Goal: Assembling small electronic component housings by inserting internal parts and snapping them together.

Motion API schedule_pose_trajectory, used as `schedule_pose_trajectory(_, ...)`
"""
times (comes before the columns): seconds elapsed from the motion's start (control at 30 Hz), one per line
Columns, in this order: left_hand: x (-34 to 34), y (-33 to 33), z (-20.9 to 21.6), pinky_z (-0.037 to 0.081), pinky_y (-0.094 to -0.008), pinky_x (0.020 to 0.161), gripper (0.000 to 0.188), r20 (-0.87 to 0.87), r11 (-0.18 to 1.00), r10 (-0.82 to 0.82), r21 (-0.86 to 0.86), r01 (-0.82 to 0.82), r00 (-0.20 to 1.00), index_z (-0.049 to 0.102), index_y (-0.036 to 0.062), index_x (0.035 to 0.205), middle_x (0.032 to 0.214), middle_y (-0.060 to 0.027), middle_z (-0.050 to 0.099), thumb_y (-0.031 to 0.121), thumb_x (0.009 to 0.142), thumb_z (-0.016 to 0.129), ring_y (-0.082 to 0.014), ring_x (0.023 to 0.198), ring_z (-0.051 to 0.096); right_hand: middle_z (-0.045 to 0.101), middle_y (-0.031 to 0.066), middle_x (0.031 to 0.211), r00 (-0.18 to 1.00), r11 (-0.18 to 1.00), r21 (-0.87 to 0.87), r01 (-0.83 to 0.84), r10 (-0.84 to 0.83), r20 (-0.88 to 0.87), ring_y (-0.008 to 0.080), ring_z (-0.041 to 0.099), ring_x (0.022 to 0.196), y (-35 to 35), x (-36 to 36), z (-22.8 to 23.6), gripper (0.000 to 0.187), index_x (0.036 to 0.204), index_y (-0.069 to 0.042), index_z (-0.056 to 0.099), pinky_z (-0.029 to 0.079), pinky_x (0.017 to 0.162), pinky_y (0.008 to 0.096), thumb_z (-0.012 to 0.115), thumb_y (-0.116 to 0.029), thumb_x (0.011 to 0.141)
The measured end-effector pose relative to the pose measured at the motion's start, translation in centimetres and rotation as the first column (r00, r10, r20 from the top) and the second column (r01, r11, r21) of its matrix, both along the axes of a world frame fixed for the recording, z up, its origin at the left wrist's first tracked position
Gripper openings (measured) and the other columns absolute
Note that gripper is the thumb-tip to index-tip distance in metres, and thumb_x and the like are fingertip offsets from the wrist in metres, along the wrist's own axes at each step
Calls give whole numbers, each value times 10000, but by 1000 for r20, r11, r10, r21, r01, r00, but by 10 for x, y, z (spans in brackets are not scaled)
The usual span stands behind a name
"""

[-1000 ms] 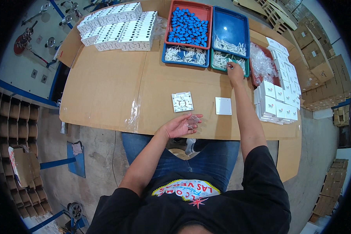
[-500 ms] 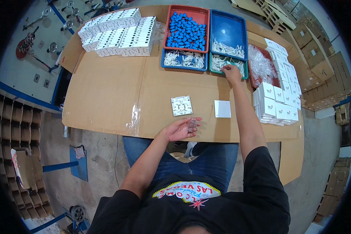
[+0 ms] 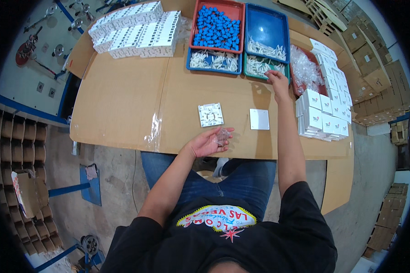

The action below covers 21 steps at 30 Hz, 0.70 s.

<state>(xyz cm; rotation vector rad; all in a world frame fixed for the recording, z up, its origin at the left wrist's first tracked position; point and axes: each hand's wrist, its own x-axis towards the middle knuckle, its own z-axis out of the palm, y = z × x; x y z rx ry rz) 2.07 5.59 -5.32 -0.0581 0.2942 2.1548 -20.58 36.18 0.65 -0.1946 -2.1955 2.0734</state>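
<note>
My left hand [image 3: 207,143], palm up near the table's front edge, has its fingers curled round a small clear plastic bag [image 3: 222,136]. Just beyond it lies a square white plastic tray-like part [image 3: 210,114] with moulded clips inside. Farther right is a flat white square cover [image 3: 259,119]. My right hand [image 3: 278,82] reaches to the front rim of the green tray [image 3: 255,76], which holds small white stick-like pieces [image 3: 258,67]. Its fingers are pinched together; whatever is between them is too small to make out.
A red tray [image 3: 197,27] of blue pieces and two blue trays [image 3: 287,27] with white pieces stand at the back. White parts [image 3: 159,36] are stacked at far left. White boxes [image 3: 323,113] and a red tray of clear bags [image 3: 305,73] are at right, on the cardboard-covered table [image 3: 118,100].
My right hand has drawn slightly right from over the green tray's pieces to its front rim. My left hand still holds the bag. The whole view has shifted slightly.
</note>
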Motion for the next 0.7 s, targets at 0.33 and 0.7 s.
schedule_pose_trajectory(0.33, 5, 2, 4, 507, -374, 950, 582, -6, 999, 7, -34, -7, 1000, 458, -3, 1460, 1201, -97, 653, 430, 1073, 442, -190, 985, 619, 685, 35, 928, 978, 931, -354, -87, 147, 146, 126, 659, 818, -73, 203, 24, 163, 1075, 12, 705, 550, 760, 271, 671, -64, 934)
schedule_pose_trajectory(0.7, 10, 6, 6, 505, -378, 957, 605, -113, 987, 95, -119, -108, 989, 457, 16, 1465, 1202, -74, 651, 477, 1077, 400, -193, 1011, 626, 707, 90, 1046, 963, 866, -477, -151, 237, 126, 126, 648, 973, -90, 238, 13, 195, 1106, 11, 642, 530, 851, 256, 686, 19, 917)
